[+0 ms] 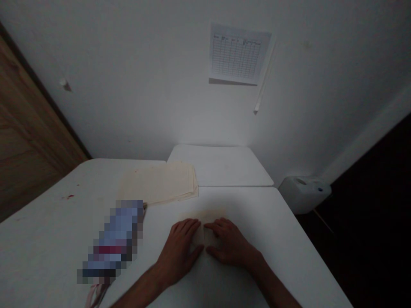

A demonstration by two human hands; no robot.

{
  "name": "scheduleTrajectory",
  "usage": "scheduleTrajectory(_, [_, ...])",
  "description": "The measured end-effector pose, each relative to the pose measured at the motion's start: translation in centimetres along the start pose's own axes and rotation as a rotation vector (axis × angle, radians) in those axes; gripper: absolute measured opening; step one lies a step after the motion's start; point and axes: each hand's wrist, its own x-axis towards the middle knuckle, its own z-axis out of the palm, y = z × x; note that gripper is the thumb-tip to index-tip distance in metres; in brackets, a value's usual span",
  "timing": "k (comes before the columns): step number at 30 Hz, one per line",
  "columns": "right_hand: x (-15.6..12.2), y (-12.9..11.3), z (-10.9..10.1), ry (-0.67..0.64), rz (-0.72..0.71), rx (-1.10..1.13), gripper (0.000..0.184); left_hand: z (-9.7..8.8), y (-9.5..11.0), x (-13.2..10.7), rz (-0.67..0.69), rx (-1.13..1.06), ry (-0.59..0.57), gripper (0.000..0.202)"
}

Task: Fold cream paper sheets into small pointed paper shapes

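Both of my hands lie flat on a small pale cloth or sheet (203, 217) on the white table (51, 239). My left hand (180, 249) has its fingers stretched forward, palm down, on the left part of the sheet. My right hand (229, 244) rests beside it, fingers flat and pointing left toward the other hand. The fingertips of the two hands almost meet. A stack of cream folded cloths (160, 183) sits just beyond, to the left.
A blurred card with a pink strap (111, 244) lies left of my hands. A second white table (221, 164) stands against the wall. A printed chart (237, 54) hangs above. A white container (303, 192) sits right of the table; a wooden door (25, 137) is at left.
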Motion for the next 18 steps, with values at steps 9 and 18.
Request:
scheduleTrajectory(9, [-0.1, 0.3, 0.5, 0.011, 0.011, -0.002, 0.065, 0.4, -1.9, 0.8, -0.112, -0.137, 0.153, 0.024])
scheduleTrajectory(18, [-0.2, 0.4, 0.7, 0.018, 0.017, 0.024, 0.068, 0.6, -2.2, 1.1, -0.246, -0.266, 0.130, 0.018])
